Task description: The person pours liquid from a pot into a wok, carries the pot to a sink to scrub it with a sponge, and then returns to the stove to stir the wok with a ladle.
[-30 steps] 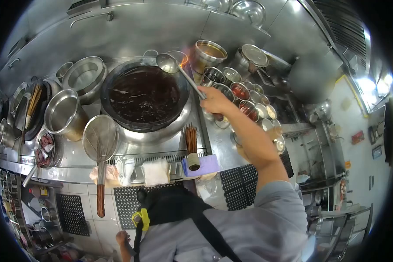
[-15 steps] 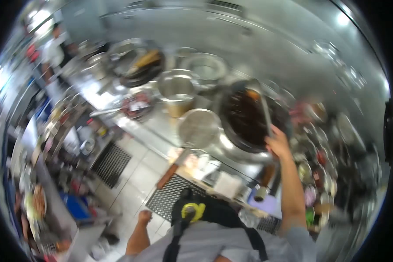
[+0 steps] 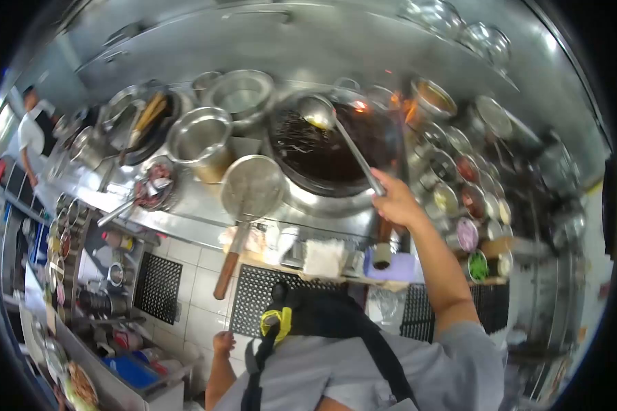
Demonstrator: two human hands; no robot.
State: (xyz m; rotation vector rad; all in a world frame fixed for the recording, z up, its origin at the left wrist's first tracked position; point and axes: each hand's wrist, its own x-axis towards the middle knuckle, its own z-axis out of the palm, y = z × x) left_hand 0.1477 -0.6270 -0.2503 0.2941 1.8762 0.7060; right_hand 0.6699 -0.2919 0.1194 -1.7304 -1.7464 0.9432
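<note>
Ladle (image 3: 353,150), silvery metal with a long handle, is held in the firmly curled bare right hand (image 3: 395,201), its round bowl over brownish-black liquid (image 3: 301,147) in a wide black wok (image 3: 322,189). The bare left hand (image 3: 223,342) hangs half-curled; I cannot tell whether it holds anything.

This is a commercial-looking kitchen, shown by the long steel counter (image 3: 195,225), the big wok (image 3: 329,185) set into it, leaping flames (image 3: 409,109), rows of ingredient tubs (image 3: 452,240), a long-handled strainer (image 3: 252,188) and perforated floor mats (image 3: 159,288).
</note>
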